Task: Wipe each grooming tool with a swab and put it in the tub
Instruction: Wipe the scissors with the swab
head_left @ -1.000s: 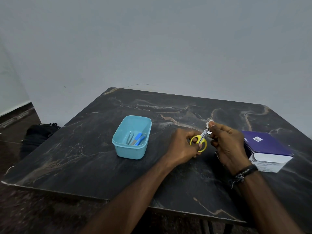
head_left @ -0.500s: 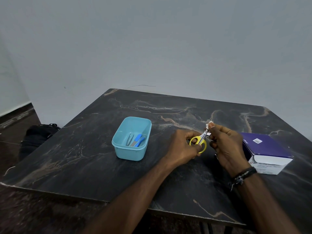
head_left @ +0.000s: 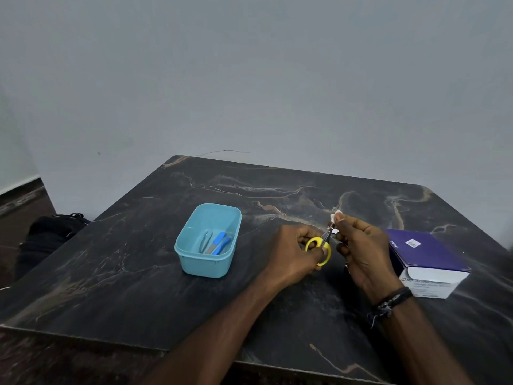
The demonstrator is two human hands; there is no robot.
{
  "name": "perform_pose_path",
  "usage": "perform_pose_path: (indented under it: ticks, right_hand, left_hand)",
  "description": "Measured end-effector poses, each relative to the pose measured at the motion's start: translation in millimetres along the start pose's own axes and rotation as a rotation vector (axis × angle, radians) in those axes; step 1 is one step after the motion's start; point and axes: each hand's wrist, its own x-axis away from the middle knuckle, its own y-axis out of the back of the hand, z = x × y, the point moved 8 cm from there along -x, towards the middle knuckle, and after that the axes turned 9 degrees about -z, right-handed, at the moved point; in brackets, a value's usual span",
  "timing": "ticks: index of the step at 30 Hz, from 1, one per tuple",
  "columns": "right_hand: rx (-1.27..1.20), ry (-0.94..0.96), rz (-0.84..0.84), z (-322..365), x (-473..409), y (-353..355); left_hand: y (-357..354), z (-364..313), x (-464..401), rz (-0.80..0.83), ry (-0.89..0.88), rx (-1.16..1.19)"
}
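At centre right of the frame, the left hand (head_left: 295, 251) grips the small yellow-handled scissors (head_left: 319, 249) by their loops, while the right hand (head_left: 361, 245) pinches a white swab (head_left: 334, 217) around the blade tips. The light blue plastic tub (head_left: 208, 240), left of both hands on the dark marbled bench (head_left: 138, 287), holds metal tweezers (head_left: 205, 241) and blue-handled tools (head_left: 220, 243).

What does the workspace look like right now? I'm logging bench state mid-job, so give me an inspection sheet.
Surface: dark marbled table, pale veins.
Job's things: yellow-handled scissors held above the table; white swab at the blades; blue tub holds tweezers and blue-handled tools.
Clutter: purple and white swab box at right.
Hands: left hand grips the scissors' handles; right hand pinches the swab.
Cables: thin wire against the wall behind the table.
Surroundings: grey wall; black bag on floor at left.
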Motion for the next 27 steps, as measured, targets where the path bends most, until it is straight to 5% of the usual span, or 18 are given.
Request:
perform_pose_path:
  ticks: [7,15,22,27]
  right_hand:
    - [0.044,-0.079,0.155,-4,12,-15]
    - [0.013,-0.036,0.019,-1,4,-3]
    - [0.062,-0.071,0.142,-5,11,-14]
    - [0.003,-0.067,0.066,-4,5,-8]
  left_hand:
    - [6,-1,-2,-0.044,-0.006,0.017]
    - [2,-2,1,0.01,0.0,-0.049]
    - [11,-5,-1,-0.089,-0.012,-0.01]
    - [9,-1,-4,-0.087,0.025,0.02]
